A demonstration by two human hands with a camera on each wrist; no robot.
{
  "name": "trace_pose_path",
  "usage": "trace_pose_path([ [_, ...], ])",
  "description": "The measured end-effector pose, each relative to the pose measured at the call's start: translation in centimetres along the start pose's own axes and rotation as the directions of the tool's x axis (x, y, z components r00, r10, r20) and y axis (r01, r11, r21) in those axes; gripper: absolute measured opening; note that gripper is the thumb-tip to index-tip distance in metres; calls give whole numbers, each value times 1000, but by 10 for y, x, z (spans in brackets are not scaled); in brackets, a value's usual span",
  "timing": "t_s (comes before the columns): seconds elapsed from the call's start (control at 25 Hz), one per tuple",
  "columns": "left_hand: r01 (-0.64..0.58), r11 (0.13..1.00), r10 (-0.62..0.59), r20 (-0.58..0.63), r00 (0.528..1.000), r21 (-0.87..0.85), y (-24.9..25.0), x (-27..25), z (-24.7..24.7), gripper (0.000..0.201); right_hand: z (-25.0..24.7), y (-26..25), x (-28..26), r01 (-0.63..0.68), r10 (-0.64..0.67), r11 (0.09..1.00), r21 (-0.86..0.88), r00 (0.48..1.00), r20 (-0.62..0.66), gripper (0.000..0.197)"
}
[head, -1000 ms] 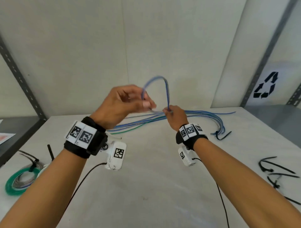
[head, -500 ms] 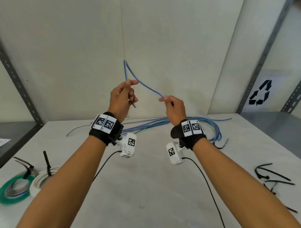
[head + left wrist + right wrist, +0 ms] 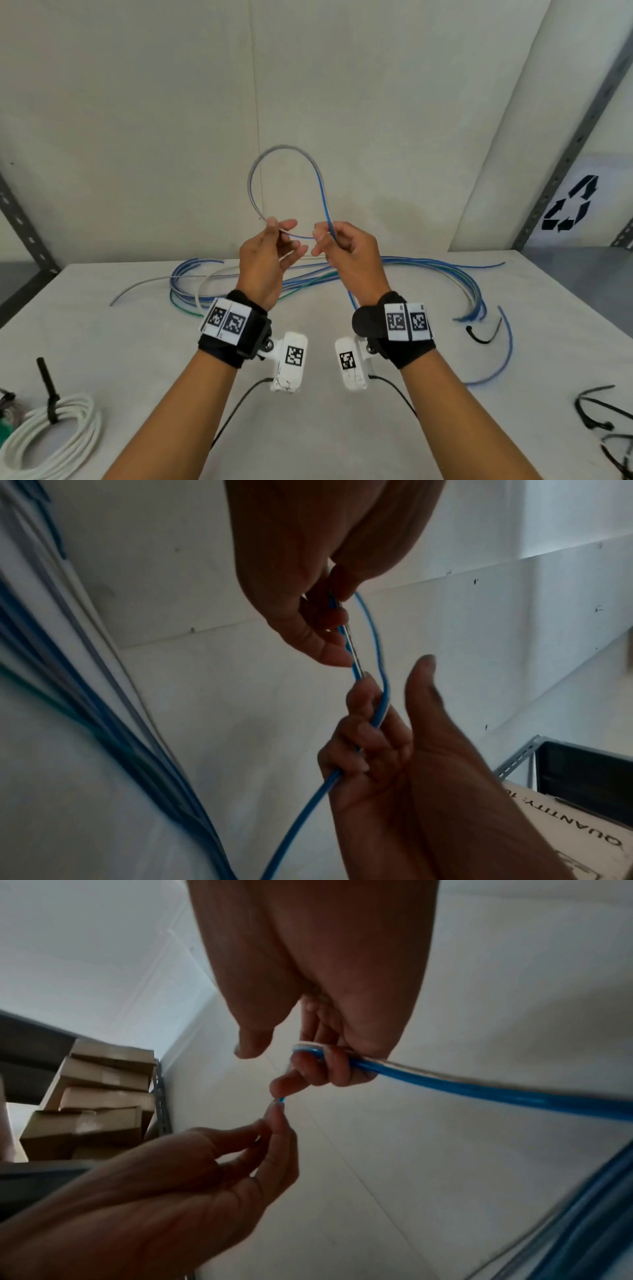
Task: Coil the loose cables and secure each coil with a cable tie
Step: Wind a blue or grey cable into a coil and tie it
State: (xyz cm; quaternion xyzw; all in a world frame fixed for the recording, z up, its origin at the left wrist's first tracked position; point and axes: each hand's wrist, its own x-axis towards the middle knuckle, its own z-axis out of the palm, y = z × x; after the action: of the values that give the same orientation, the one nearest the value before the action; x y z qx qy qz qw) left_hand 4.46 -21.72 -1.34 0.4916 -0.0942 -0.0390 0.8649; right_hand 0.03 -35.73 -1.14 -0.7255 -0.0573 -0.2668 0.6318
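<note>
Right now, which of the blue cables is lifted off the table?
Only the blue cable pinched between the left hand and right hand, looped above them; the other cables lie on the table.

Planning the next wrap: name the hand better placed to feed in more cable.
Right. The right hand grips the blue cable where it trails to the table; the left hand pinches the loop's free end.

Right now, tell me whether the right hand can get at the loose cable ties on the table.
Probably not yet: the right hand grips the blue cable, though the path to the cable ties looks unobstructed.
</note>
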Motion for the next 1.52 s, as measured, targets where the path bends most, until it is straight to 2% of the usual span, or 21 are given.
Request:
trace_pose_path([
  [0.12, 66, 995, -62, 62, 996, -77, -14, -1, -8, 37, 5, 22, 4, -122, 135, 969, 215, 990, -48, 17],
  [0.24, 110, 991, -102, 107, 989, -72, -16, -4, -12, 40, 3, 38, 6, -314, 321, 814, 489, 944, 72, 18],
  [0.28, 127, 992, -127, 111, 986, 12, -12, -5, -14, 41, 3, 40, 6, -338, 341, 779, 528, 935, 96, 18],
  [0.32, 112, 971, -139, 116, 983, 211, -7, -5, -17, 44, 1, 40, 8, -337, 337, 788, 515, 937, 97, 17],
  [0.36, 57, 860, -142, 130, 981, 507, -1, -7, -21, 48, -2, 39, 7, -321, 318, 839, 439, 945, 82, 17],
  [0.4, -59, 625, -107, 160, 981, 778, 4, -7, -26, 51, -5, 37, 8, -289, 281, 907, 306, 957, 72, 18],
  [0.44, -197, 358, -20, 219, 976, 913, 11, -7, -31, 48, -7, 32, 8, -241, 231, 960, 146, 970, 82, 18],
  [0.48, -331, 193, 94, 318, 943, 924, 17, -8, -33, 40, -8, 26, 8, -182, 181, 983, -7, 976, 117, 19],
  [0.52, -436, 141, 182, 410, 894, 889, 24, -13, -32, 33, -9, 21, 5, -123, 145, 984, -130, 975, 169, 19],
  [0.56, -527, 131, 227, 492, 841, 840, 28, -17, -28, 34, -10, 15, 2, -68, 115, 976, -208, 968, 221, 19],
  [0.6, -589, 152, 226, 553, 802, 793, 30, -20, -24, 37, -9, 8, -2, -24, 88, 972, -235, 961, 262, 19],
  [0.64, -604, 213, 194, 573, 796, 768, 30, -22, -20, 34, -9, 1, -5, -3, 68, 973, -229, 958, 279, 19],
  [0.72, -553, 356, 71, 568, 820, 753, 26, -24, -16, 23, -10, -10, -8, -20, 64, 987, -162, 961, 268, 19],
  [0.84, -561, 342, 84, 570, 817, 754, 22, -22, -25, 34, -10, -15, -7, -106, 117, 992, -64, 973, 198, 25],
  [0.88, -527, 425, 122, 531, 839, 736, 23, -21, -29, 35, -9, -13, -8, -130, 135, 991, -42, 978, 156, 28],
  [1.0, -341, 822, 224, 291, 930, 457, 30, -20, -42, 37, -5, -12, -7, -168, 161, 983, 67, 982, 97, 24],
  [1.08, -221, 938, 198, 110, 974, 266, 38, -16, -51, 41, 4, -14, -11, -169, 144, 971, 168, 978, 148, 16],
  [1.16, -100, 989, 97, 29, 995, 112, 47, -16, -53, 43, 13, -16, -17, -107, 70, 982, 153, 970, 231, 14],
  [1.32, 93, 995, -92, 66, 994, -17, 59, -22, -50, 44, 25, -14, -25, 57, -53, 998, 3, 912, 408, 14],
  [1.44, 195, 938, -168, 119, 979, -287, 64, -22, -48, 46, 23, -9, -26, 98, -19, 987, -127, 859, 512, 12],
  [1.52, 190, 895, -170, 84, 982, -404, 68, -20, -51, 40, 19, -9, -26, 97, 37, 975, -201, 819, 572, 11],
])
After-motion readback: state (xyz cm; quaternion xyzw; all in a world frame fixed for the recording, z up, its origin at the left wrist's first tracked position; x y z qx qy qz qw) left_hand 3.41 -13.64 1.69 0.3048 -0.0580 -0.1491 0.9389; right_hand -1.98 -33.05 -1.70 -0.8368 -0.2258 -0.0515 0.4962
